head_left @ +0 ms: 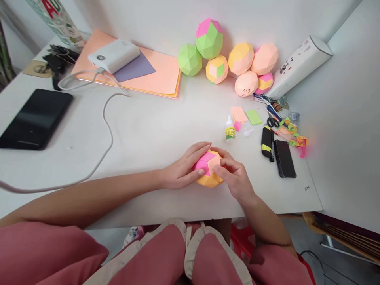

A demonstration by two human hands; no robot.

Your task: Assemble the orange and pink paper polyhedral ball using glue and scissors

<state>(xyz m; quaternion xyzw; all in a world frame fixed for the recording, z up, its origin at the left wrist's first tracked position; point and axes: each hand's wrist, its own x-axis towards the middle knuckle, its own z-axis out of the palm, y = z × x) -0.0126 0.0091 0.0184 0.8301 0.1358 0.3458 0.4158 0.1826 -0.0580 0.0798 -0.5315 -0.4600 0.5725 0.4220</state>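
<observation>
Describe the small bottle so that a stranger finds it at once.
On the white table, look beyond the left hand and right hand around the paper ball. A small white bottle is there, nearer them than the peach paper and green paper. Unlike those flat papers, it has a pointed cap and a yellow label.

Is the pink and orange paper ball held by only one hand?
No, the left hand and the right hand both hold the paper ball.

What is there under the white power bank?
A purple sheet sticks out from under the power bank, with peach paper below. What its body fully covers cannot be seen.
</observation>
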